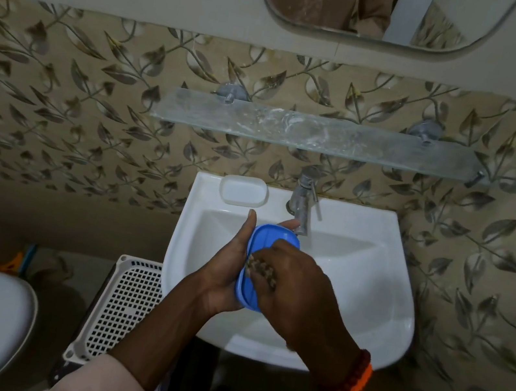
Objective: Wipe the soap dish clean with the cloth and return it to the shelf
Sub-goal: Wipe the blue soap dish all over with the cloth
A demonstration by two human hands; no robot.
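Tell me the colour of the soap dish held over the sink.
Blue oval plastic soap dish; the head view shows it.

No legible text or labels anywhere.

The dish (267, 265) was held over the basin (371, 282), between the left hand (227, 268) and the right hand (298, 291). The soap (243, 190) lay on the basin's back ledge, left of the tap (303, 199). The shelf (314, 135) hung above; the basket (124, 309) stood left of the basin.
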